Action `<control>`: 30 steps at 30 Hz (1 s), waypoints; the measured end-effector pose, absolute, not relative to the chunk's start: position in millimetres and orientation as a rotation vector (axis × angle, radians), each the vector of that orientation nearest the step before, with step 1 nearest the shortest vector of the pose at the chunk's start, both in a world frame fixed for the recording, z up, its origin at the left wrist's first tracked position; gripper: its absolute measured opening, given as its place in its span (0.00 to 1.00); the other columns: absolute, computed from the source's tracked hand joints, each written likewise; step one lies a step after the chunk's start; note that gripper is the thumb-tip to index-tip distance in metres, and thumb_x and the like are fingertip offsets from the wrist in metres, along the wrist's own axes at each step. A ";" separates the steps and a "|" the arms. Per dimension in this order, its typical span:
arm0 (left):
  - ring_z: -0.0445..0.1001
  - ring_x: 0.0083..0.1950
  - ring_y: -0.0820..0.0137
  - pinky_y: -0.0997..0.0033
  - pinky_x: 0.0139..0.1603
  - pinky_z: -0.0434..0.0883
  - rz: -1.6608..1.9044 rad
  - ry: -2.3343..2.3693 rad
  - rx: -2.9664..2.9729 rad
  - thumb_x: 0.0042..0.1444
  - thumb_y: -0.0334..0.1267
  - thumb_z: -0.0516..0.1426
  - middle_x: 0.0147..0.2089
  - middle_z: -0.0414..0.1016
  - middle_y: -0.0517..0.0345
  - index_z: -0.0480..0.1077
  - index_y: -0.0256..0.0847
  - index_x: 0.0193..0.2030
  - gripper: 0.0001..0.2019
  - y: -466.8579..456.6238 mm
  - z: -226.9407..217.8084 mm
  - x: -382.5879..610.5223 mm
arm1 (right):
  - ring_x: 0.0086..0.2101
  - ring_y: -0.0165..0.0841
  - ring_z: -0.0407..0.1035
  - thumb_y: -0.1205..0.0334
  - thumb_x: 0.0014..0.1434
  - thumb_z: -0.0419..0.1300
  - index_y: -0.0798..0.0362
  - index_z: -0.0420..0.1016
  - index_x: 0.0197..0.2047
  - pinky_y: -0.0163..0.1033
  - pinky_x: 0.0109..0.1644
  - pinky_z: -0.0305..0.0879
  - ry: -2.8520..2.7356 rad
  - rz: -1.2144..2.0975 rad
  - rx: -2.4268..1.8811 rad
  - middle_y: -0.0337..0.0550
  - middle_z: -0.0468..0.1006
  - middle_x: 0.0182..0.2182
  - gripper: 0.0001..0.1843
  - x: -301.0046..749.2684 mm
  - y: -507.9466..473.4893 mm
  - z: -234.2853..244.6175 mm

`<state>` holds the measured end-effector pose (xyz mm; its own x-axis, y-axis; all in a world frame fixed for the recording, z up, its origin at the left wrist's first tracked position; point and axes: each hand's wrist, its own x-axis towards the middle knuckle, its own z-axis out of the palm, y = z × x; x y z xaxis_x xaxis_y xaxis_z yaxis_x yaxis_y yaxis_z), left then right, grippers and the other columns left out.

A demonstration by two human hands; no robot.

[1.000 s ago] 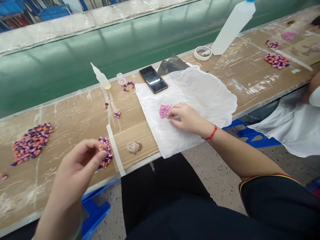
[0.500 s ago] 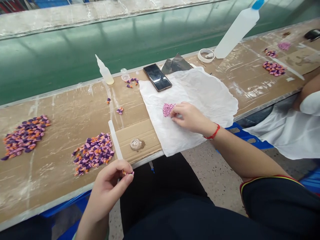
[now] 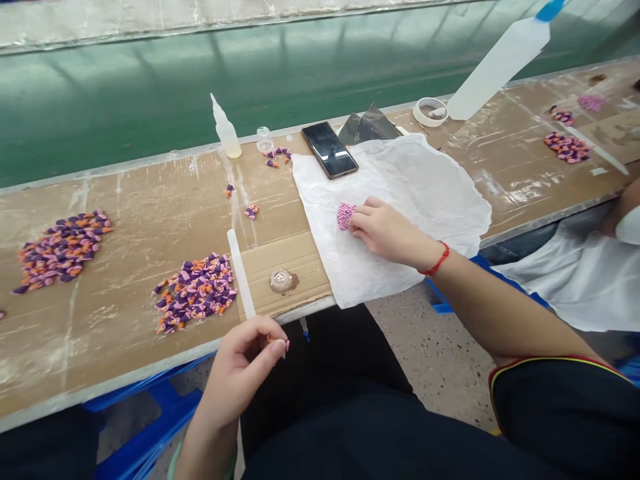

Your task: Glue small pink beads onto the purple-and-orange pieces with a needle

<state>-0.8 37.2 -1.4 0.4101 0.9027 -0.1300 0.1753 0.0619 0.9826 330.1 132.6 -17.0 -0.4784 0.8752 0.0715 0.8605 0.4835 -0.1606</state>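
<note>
My left hand (image 3: 245, 367) hovers just off the table's near edge, thumb and fingers pinched on a small orange and purple piece (image 3: 274, 340). A heap of the same purple and orange pieces (image 3: 196, 292) lies on the cardboard just beyond it. My right hand (image 3: 387, 230), with a red string at the wrist, rests on the crumpled white paper (image 3: 430, 193), fingertips closed at a little pile of pink beads (image 3: 345, 215). What those fingertips hold is too small to make out.
A second heap of pieces (image 3: 60, 248) lies far left. A glue bottle (image 3: 225, 130), small clear cap (image 3: 264, 139), phone (image 3: 329, 149), tape roll (image 3: 432, 111), big white bottle (image 3: 500, 63) and round clear lid (image 3: 281, 280) stand about. Another person's white sleeve (image 3: 627, 223) shows at right.
My left hand has drawn back from the heap to the near edge of the table with one piece pinched. My right hand has stayed at the pink beads.
</note>
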 end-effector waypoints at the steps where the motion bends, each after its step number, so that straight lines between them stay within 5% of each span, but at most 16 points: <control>1: 0.68 0.25 0.73 0.76 0.27 0.68 0.735 1.039 1.418 0.61 0.43 0.60 0.26 0.73 0.56 0.73 0.39 0.29 0.13 37.2 -1.7 1.3 | 0.37 0.43 0.61 0.73 0.64 0.52 0.57 0.73 0.34 0.46 0.43 0.60 -2.606 0.122 -1.517 0.53 0.76 0.35 0.10 329.6 131.8 -17.3; 11: 0.68 0.25 0.75 0.78 0.27 0.67 0.779 1.022 1.406 0.59 0.38 0.60 0.25 0.72 0.59 0.72 0.39 0.29 0.09 39.7 1.9 36.1 | 0.35 0.43 0.60 0.73 0.65 0.47 0.54 0.67 0.33 0.48 0.45 0.60 -2.592 -0.028 -1.498 0.52 0.72 0.33 0.12 326.8 121.1 -23.3; 18: 0.70 0.25 0.75 0.78 0.27 0.68 0.947 1.035 1.456 0.57 0.35 0.59 0.26 0.75 0.58 0.74 0.37 0.30 0.06 54.2 14.1 75.5 | 0.36 0.40 0.61 0.74 0.67 0.48 0.51 0.60 0.35 0.46 0.44 0.62 -2.444 0.136 -1.052 0.46 0.69 0.33 0.10 293.3 82.9 19.4; 30: 0.67 0.25 0.75 0.76 0.26 0.65 0.996 0.958 1.510 0.58 0.34 0.57 0.25 0.71 0.60 0.73 0.37 0.29 0.07 51.5 16.2 83.1 | 0.35 0.41 0.59 0.78 0.63 0.49 0.55 0.65 0.35 0.47 0.40 0.62 -2.552 0.113 -0.948 0.50 0.68 0.32 0.10 265.5 53.9 44.0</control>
